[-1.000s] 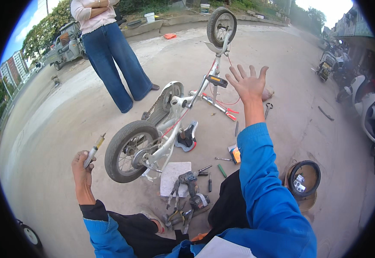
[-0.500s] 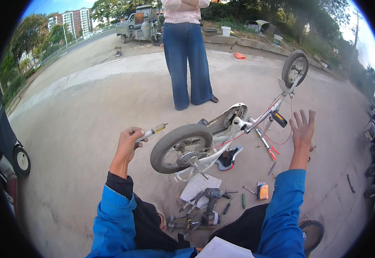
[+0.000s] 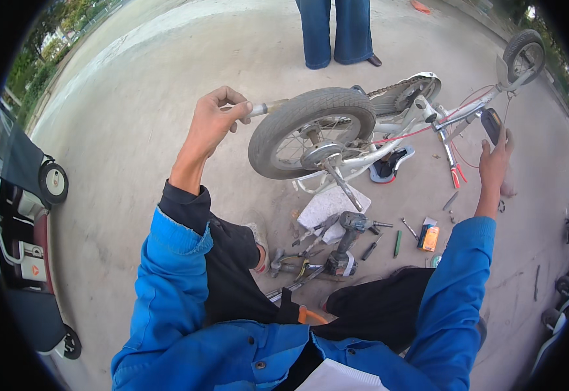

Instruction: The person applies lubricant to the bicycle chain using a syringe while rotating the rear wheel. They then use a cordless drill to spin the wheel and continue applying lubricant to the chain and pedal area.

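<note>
My left hand (image 3: 218, 120) pinches a clear syringe (image 3: 259, 109), its tip end over the rear tyre (image 3: 268, 140) of a small white bicycle (image 3: 356, 159). The bicycle lies upside down on the ground, its chain (image 3: 389, 91) showing beyond the rear wheel. At the right, my right hand (image 3: 495, 163) has its thumb and fingers on either side of the near end of a black pedal (image 3: 491, 124). A black-and-white saddle (image 3: 392, 164) rests on the ground under the frame. Red cables run along to the front wheel (image 3: 524, 57).
A cordless impact driver (image 3: 349, 244), pliers and other hand tools lie between my feet, near a pale stone slab (image 3: 333, 207). An orange box (image 3: 429, 238) and a green rod (image 3: 398, 244) are to their right. A person in jeans (image 3: 336, 32) stands beyond. A parked vehicle (image 3: 36, 254) is at left.
My view has tipped downward. My right hand, spread in the air before, has come to the pedal. My left hand has brought the syringe to the rear tyre.
</note>
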The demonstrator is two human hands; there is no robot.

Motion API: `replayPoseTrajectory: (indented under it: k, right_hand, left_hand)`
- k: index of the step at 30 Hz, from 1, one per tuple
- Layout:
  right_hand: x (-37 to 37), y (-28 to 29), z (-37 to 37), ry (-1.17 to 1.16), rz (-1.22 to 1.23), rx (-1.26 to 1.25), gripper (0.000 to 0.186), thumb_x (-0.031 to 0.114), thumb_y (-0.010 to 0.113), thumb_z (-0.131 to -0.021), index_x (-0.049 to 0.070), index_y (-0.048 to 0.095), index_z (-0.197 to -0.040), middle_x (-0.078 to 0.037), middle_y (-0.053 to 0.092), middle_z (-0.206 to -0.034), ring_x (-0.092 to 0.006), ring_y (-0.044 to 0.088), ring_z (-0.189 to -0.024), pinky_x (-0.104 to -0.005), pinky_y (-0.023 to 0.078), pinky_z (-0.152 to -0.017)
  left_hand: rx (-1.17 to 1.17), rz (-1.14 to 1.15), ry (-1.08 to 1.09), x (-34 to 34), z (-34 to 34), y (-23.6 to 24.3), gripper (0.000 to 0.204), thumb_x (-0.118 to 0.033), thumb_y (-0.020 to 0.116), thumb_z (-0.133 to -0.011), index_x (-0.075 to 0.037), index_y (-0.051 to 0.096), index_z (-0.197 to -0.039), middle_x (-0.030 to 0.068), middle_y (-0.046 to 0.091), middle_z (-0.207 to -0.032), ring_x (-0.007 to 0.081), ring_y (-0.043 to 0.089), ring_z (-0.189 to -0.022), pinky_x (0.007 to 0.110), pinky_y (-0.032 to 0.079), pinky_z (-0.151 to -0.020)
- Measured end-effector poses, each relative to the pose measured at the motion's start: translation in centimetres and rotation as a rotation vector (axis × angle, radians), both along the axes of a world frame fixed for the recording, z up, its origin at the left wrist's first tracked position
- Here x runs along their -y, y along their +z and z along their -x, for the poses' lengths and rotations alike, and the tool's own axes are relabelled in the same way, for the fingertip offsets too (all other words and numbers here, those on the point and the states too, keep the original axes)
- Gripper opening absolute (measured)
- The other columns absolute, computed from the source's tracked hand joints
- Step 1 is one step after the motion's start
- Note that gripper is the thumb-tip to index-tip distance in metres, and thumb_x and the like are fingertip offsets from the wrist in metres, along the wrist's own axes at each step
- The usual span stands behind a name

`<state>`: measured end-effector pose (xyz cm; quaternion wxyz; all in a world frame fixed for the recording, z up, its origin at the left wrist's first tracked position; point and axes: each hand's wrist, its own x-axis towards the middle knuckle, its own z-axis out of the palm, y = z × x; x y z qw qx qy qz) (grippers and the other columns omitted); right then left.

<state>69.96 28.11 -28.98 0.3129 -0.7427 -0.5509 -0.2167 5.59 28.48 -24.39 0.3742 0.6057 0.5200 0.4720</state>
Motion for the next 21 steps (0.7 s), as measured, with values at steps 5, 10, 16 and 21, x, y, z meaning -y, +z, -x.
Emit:
replayPoseTrajectory:
  k: [5,10,16,21]
  right_hand:
    - [-1.5,-2.7,-2.0,-0.018,0.055,-0.037,0.08,0.024,0.071,-0.102,0.006,0.032,-0.168,-0.029,0.031,-0.17,-0.0473,0.04,-0.155,-0.0499,0.044,-0.121]
    - [-3.0,-8.5,-4.6,-0.087,0.222,-0.1,0.086,0.025,0.074,-0.099,0.002,0.029,-0.169,-0.033,0.026,-0.173,-0.0487,0.035,-0.157,-0.0513,0.041,-0.123]
    - [-3.8,-12.5,-6.2,0.044,0.218,-0.026,0.097,0.025,0.086,-0.09,0.001,0.031,-0.166,-0.036,0.034,-0.164,-0.0527,0.046,-0.146,-0.053,0.044,-0.12]
    - [-3.6,-13.5,-7.0,0.055,0.257,-0.131,0.093,0.022,0.088,-0.085,-0.001,0.038,-0.16,-0.035,0.045,-0.154,-0.0513,0.056,-0.135,-0.052,0.049,-0.113]
  left_hand:
    - [-0.051,0.029,-0.019,-0.4,-0.4,-0.5,0.016,-0.015,0.079,-0.094,-0.001,0.072,-0.096,0.0096,0.075,-0.089,0.0139,0.071,-0.076,0.027,0.049,-0.06]
    - [-0.087,0.035,-0.025,-0.6,-0.4,-0.6,0.016,-0.016,0.08,-0.094,-0.002,0.073,-0.097,0.0082,0.076,-0.087,0.0128,0.071,-0.076,0.027,0.049,-0.061]
    - [-0.135,0.038,-0.01,-0.7,-1.1,-1.1,0.017,-0.018,0.08,-0.094,-0.002,0.073,-0.097,0.0071,0.075,-0.083,0.0114,0.069,-0.074,0.026,0.048,-0.061]
    - [-0.137,0.027,-0.01,-0.8,-1.9,-1.1,0.017,-0.018,0.08,-0.095,-0.002,0.073,-0.096,0.0061,0.074,-0.08,0.0088,0.062,-0.069,0.025,0.046,-0.06]
